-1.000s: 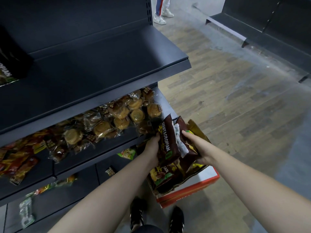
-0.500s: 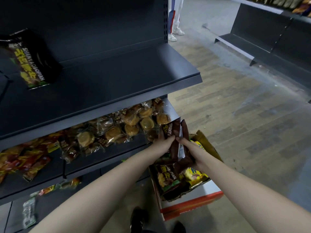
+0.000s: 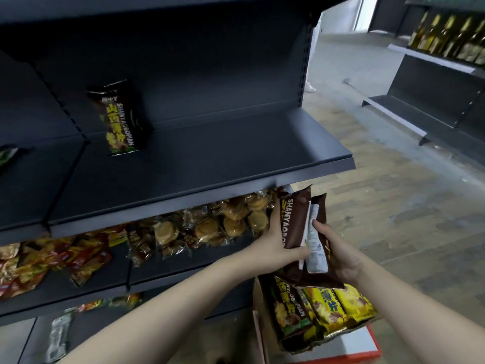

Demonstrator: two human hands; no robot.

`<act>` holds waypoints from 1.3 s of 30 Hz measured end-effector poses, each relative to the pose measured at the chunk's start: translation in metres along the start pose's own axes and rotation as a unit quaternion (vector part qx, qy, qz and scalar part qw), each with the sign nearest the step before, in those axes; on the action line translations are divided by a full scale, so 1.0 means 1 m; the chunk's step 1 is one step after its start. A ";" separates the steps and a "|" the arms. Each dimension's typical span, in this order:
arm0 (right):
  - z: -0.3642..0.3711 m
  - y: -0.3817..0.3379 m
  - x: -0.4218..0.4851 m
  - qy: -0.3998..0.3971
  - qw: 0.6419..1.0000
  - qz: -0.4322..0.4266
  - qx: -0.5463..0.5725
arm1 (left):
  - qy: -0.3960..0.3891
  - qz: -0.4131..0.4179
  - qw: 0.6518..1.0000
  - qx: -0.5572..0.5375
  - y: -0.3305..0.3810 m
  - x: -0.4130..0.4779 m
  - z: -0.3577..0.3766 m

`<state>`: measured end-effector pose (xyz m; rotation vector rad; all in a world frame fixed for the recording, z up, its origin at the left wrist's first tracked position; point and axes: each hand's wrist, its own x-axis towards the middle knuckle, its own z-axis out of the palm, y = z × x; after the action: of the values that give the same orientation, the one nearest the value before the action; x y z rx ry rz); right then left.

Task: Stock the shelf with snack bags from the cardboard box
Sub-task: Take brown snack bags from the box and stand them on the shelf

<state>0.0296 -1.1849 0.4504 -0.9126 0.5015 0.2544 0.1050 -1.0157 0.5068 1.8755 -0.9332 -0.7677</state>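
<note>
Two brown snack bags are held upright above the cardboard box (image 3: 262, 319). My left hand (image 3: 275, 243) grips the front bag (image 3: 295, 219), which reads SHANYAOBOPIAN. My right hand (image 3: 338, 256) grips the rear bag (image 3: 319, 240), whose white label faces me. Both bags sit just below the front edge of the dark shelf (image 3: 210, 158). One matching dark bag (image 3: 119, 119) stands on that shelf against the back panel. Several yellow and dark bags (image 3: 328, 308) lie in the box.
The lower shelf (image 3: 183, 269) carries wrapped round pastries (image 3: 210, 227) and red and yellow packets (image 3: 39, 261). Across the wooden floor (image 3: 393, 206) stands another dark rack (image 3: 433, 82) with bottles (image 3: 451, 35). A person's white shoe (image 3: 309, 86) shows behind the shelf post.
Both hands have lifted the two brown bags up out of the box toward the shelf edge. My view has tilted upward, bringing the bag on the shelf into sight.
</note>
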 end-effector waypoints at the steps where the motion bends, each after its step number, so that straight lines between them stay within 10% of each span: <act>1: 0.009 -0.007 0.000 -0.023 1.000 -0.006 -0.005 | 0.012 0.023 1.000 -0.008 0.006 -0.004 -0.009; 9: 0.115 -0.075 0.019 -0.058 0.994 -0.055 -0.075 | 0.109 0.028 0.990 -0.083 0.037 -0.012 -0.093; 18: 0.216 -0.121 0.070 -0.067 0.986 -0.072 -0.135 | 0.043 0.001 0.999 -0.007 0.039 -0.032 -0.206; 30: 0.327 -0.114 0.138 -0.037 0.994 -0.080 -0.070 | 0.396 -0.091 0.901 -0.155 -0.030 -0.049 -0.303; 39: 0.351 -0.107 0.177 0.024 0.989 -0.122 -0.080 | 0.548 -0.159 0.815 0.104 -0.084 -0.019 -0.338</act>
<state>0.3332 -0.9659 0.6111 -1.1285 0.4127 0.0508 0.3889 -0.8256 0.5765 2.2132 0.0557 0.3251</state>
